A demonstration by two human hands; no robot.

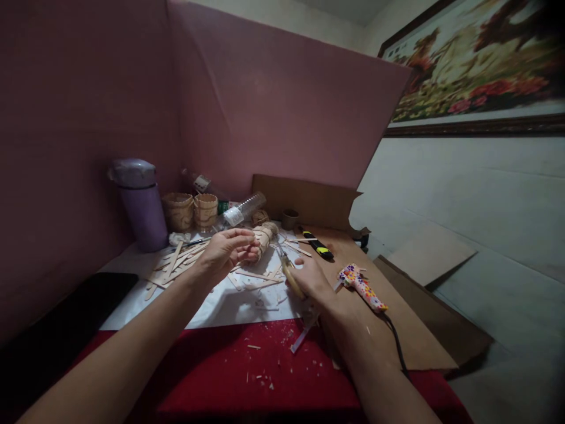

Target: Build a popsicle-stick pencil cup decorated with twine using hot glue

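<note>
My right hand (311,280) grips a pair of scissors (289,274) with yellowish handles, its blades pointing away from me. Close to the blade tips lies a bundle of wooden craft sticks (263,240) bound with twine (270,227). In front of this bundle, my left hand (232,247) has its fingers curled in a pinch. What those fingertips hold, perhaps a thin strand, is too small to make out. Loose craft sticks (180,262) are heaped left of my left wrist, and more are scattered under both hands on the white sheet (212,309).
A purple bottle (145,212), two stick-covered cups (205,212) and a clear plastic bottle (242,211) stand or lie at the back. On the right, cardboard (397,330) carries a black-and-yellow cutter (318,244) and a flowered glue gun (362,288) with a cord. Scraps litter the red cloth (212,377).
</note>
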